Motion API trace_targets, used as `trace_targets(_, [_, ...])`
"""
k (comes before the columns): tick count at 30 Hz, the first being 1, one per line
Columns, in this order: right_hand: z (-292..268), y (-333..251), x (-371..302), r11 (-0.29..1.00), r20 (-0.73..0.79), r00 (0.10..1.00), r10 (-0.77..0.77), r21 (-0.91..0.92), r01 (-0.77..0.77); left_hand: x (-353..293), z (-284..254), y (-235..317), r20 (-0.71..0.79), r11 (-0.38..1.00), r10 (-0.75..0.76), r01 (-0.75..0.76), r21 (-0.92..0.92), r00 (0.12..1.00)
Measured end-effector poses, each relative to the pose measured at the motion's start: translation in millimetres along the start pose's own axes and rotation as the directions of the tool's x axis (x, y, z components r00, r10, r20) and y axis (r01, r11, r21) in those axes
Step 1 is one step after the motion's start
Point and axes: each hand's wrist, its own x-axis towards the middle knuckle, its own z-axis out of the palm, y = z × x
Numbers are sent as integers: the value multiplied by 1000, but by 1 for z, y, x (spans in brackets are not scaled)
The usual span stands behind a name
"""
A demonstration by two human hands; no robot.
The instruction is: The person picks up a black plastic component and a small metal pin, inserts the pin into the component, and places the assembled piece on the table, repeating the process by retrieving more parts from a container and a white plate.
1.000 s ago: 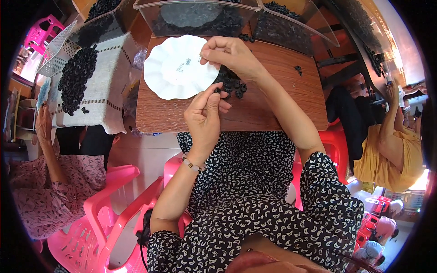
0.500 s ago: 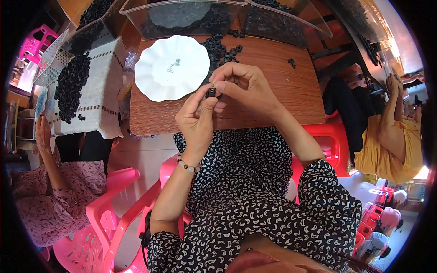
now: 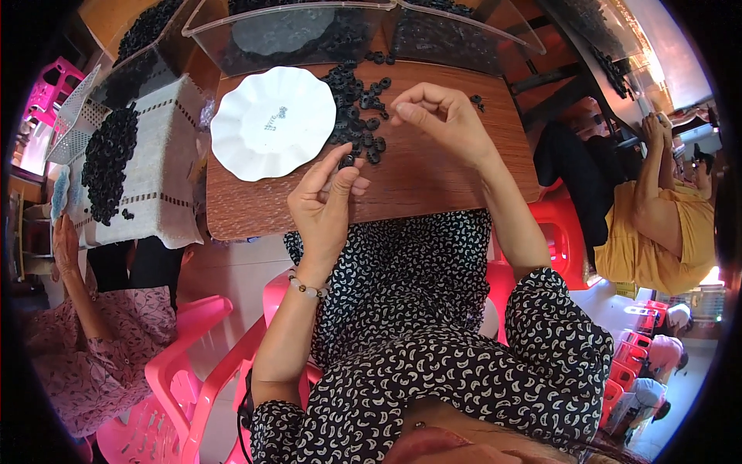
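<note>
Between the thumb and fingers of my left hand [image 3: 321, 205] is a small round black part [image 3: 347, 161], held above the table's near side. My right hand [image 3: 452, 130] is apart from it, raised to the right over the wooden table [image 3: 433, 182]. Its thumb and index finger are pressed together; whether anything tiny sits between them cannot be seen. Left of the hands lies a white scalloped plate [image 3: 239, 143] with tiny greyish pieces [image 3: 276, 118] near its middle. Loose black parts [image 3: 363, 100] are heaped between the plate and my right hand.
Clear plastic bins [image 3: 294, 58] of black parts line the far edge. A few parts [image 3: 478, 102] lie at the far right. To the left, a cloth-covered table [image 3: 166, 147] bears another black pile [image 3: 110, 164]. Co-workers sit on both sides, with pink chairs [image 3: 189, 329] close by.
My right hand has drawn away from my left, moving right and slightly up. The left hand still grips the black part. The whole view has shifted a little.
</note>
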Motion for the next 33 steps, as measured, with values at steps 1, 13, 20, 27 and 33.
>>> trace_targets(1, [-8, 2, 0, 992, -29, 999, 17, -128, -21, 0, -1, -1, 1, 1000, -6, 6, -6, 1000])
trace_targets(13, [-10, 39, 15, 838, 8, 988, -153, -530, 134, -2, -1, 0, 16, 996, -88, 88, 22, 996])
trace_targets(20, [-2, 50, 26, 721, 46, 972, -230, -663, 202, -1, 0, 0, 16, 996, -86, 85, 14, 996])
trace_targets(27, [2, 47, 20, 689, 68, 975, -209, -697, 197, -3, 1, 4, 8, 993, -107, 106, 54, 994])
trace_targets(33, [-4, 38, 11, 718, 71, 989, -127, -682, 141, -2, 2, 3, 13, 997, -47, 46, 68, 999])
